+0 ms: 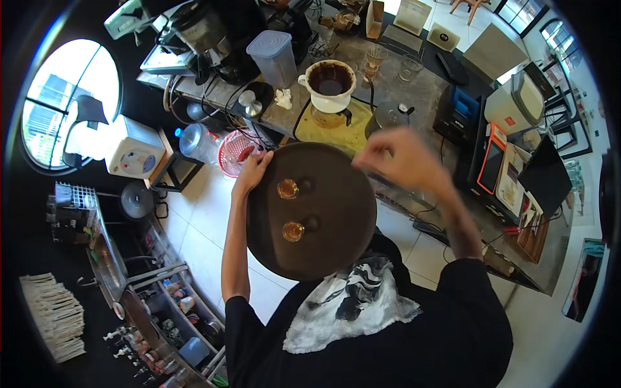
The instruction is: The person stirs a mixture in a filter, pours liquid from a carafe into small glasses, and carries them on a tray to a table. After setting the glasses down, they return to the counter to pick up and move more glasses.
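I have the left hand's [253, 171] fingers gripping the tray [343, 220] beside the bench [425, 113], cannot tell the blurred right hand's [401, 155] grip, and fear one-sided support could tip the two small glasses [288, 189].

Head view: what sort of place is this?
Probably a café or coffee bar. On the counter stands a white dripper with dark contents, apparently coffee, and the left hand holds a round tray carrying two small glasses of amber liquid.

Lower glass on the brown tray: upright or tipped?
Upright: the glass, on the tray, shows its round rim facing up toward the camera.
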The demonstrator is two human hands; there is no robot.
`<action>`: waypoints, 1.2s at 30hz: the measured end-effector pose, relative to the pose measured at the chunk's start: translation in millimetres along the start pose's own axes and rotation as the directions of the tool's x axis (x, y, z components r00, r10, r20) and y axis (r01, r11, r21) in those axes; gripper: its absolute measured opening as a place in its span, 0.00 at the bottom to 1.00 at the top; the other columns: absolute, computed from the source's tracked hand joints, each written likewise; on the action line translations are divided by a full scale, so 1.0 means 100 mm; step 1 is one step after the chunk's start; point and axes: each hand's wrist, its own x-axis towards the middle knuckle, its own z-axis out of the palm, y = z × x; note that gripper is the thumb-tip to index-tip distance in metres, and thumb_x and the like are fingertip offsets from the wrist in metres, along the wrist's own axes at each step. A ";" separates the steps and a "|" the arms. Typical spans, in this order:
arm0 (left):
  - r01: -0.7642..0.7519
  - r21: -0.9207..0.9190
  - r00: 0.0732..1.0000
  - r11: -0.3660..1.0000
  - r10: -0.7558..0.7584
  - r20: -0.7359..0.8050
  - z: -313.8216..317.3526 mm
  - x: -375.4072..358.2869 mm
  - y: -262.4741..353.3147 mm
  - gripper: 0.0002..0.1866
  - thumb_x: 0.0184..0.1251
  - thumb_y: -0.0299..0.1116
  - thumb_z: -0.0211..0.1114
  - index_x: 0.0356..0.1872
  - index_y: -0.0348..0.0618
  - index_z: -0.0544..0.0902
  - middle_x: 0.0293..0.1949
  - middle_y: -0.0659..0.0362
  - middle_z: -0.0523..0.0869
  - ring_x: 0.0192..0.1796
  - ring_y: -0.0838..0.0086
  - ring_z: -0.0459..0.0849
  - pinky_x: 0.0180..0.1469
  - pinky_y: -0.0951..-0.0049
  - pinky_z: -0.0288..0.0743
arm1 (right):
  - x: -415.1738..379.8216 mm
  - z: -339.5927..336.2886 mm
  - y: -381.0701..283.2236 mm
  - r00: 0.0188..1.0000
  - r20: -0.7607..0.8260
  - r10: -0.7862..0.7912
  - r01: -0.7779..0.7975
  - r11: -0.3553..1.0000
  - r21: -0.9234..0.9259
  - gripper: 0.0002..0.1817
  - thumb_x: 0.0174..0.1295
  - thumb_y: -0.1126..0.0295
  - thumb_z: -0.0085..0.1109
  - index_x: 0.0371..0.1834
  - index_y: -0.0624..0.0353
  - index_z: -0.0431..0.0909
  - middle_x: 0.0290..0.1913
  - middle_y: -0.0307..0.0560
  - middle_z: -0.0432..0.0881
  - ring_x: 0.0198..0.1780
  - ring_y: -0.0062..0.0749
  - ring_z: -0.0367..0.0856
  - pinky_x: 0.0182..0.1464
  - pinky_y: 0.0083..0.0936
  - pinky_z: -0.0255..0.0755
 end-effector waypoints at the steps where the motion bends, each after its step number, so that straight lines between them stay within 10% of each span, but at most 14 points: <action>1: -0.002 -0.023 1.000 1.000 0.002 -0.023 0.05 0.05 -0.07 0.29 0.77 0.50 0.56 0.37 0.26 0.84 0.24 0.48 0.84 0.32 0.72 0.83 0.40 0.65 0.75 | 0.18 -0.26 0.23 0.990 -0.126 0.057 -0.062 0.997 -0.036 0.14 0.59 0.61 0.70 0.39 0.60 0.87 0.29 0.42 0.86 0.32 0.25 0.83 0.36 0.26 0.75; 3: 0.045 0.005 0.999 0.999 -0.045 0.014 0.07 0.15 -0.12 0.29 0.78 0.51 0.55 0.39 0.27 0.85 0.26 0.52 0.86 0.34 0.75 0.82 0.42 0.66 0.75 | 0.79 -0.57 1.05 0.917 -0.379 -0.125 0.114 0.992 -0.051 0.17 0.59 0.65 0.69 0.50 0.59 0.85 0.29 0.45 0.86 0.34 0.25 0.84 0.40 0.26 0.77; 5: 0.139 -0.121 0.990 0.983 -0.136 0.031 0.07 0.11 0.06 0.29 0.78 0.51 0.55 0.40 0.28 0.87 0.29 0.55 0.87 0.36 0.77 0.82 0.44 0.68 0.75 | 1.36 -0.80 1.74 0.958 -0.282 -0.059 0.054 0.998 -0.025 0.29 0.56 0.61 0.71 0.61 0.58 0.79 0.35 0.51 0.87 0.36 0.33 0.86 0.44 0.29 0.78; 11: 0.236 -0.125 0.972 0.964 -0.235 0.028 0.12 0.08 0.09 0.28 0.80 0.50 0.52 0.46 0.31 0.86 0.40 0.59 0.88 0.45 0.78 0.80 0.54 0.71 0.73 | 2.42 -0.26 2.88 0.915 -0.404 0.011 -0.142 0.945 -0.296 0.38 0.51 0.49 0.74 0.62 0.60 0.76 0.47 0.62 0.86 0.48 0.59 0.85 0.52 0.42 0.77; 18: 0.295 -0.084 0.955 0.952 -0.296 0.007 0.08 -0.03 0.03 0.29 0.79 0.51 0.54 0.43 0.27 0.84 0.31 0.61 0.84 0.37 0.78 0.76 0.47 0.70 0.74 | 2.45 -0.24 2.63 0.897 -0.350 0.270 -0.316 0.945 -0.080 0.33 0.50 0.49 0.73 0.53 0.62 0.80 0.48 0.65 0.85 0.53 0.59 0.84 0.55 0.48 0.77; 29: 0.119 0.038 0.991 0.992 -0.121 0.050 -0.02 0.20 -0.05 0.29 0.79 0.51 0.52 0.40 0.27 0.83 0.29 0.44 0.85 0.36 0.70 0.83 0.45 0.65 0.75 | 1.24 -0.84 1.26 0.813 -0.579 -0.063 -0.200 0.904 -0.379 0.28 0.51 0.44 0.68 0.45 0.55 0.85 0.33 0.48 0.86 0.39 0.45 0.87 0.43 0.38 0.77; 31: -0.056 0.045 0.997 0.997 0.058 -0.049 -0.01 0.19 0.05 0.29 0.79 0.51 0.53 0.39 0.27 0.84 0.29 0.42 0.85 0.36 0.62 0.86 0.45 0.63 0.75 | 0.93 -0.79 0.84 0.828 -0.558 -0.046 -0.190 0.915 -0.357 0.27 0.51 0.44 0.69 0.45 0.55 0.85 0.30 0.47 0.85 0.36 0.44 0.86 0.40 0.37 0.76; 36: 0.075 0.145 0.995 0.987 -0.084 0.053 -0.15 0.13 0.29 0.28 0.76 0.54 0.54 0.43 0.34 0.86 0.34 0.40 0.87 0.41 0.52 0.88 0.46 0.59 0.77 | 0.26 -0.26 0.05 0.956 -0.292 0.013 -0.100 0.953 -0.287 0.26 0.50 0.48 0.71 0.44 0.56 0.84 0.24 0.45 0.81 0.28 0.40 0.82 0.33 0.32 0.73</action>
